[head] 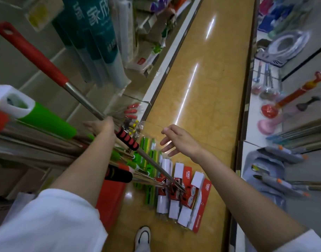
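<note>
Fingertips of the left hand are hidden round the red-handled steel mop pole it grips, the pole's lower end is lost among red-and-white packaged mop heads, and grey orange-tipped tools are blurred.

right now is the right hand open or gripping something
Open: the right hand has spread fingers and holds nothing; the left hand grips the mop pole.

Head view, high, facing down the aisle floor, close over shelves
</note>
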A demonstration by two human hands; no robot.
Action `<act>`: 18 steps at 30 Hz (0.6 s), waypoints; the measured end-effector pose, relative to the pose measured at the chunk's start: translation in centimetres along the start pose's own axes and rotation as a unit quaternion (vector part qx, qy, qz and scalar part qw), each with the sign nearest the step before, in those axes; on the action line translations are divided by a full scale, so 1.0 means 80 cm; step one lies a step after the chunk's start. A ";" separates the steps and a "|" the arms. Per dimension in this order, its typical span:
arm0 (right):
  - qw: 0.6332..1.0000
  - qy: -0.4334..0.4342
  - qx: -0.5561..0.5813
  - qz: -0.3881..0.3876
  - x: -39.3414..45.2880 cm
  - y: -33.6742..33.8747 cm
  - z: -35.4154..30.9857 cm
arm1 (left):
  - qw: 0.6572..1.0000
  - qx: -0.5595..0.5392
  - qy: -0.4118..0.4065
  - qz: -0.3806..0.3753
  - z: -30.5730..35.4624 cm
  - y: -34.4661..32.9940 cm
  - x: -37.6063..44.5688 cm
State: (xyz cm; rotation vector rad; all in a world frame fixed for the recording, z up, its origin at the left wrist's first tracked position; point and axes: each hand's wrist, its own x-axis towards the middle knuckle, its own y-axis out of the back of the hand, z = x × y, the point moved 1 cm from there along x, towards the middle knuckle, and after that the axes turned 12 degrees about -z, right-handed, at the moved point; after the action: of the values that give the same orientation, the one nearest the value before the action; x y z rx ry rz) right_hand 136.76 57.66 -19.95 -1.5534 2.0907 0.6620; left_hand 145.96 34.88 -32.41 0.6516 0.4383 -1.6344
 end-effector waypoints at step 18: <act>0.998 0.050 -0.035 0.032 -0.113 -0.022 0.009 | 0.953 0.173 -0.149 -0.201 -0.008 -0.020 -0.238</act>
State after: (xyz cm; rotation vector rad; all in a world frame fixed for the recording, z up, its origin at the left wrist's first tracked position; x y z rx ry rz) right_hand 140.92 64.38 -15.17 -1.5934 2.2206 0.6992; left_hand 146.04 50.17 -20.93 0.5807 0.0588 -2.1899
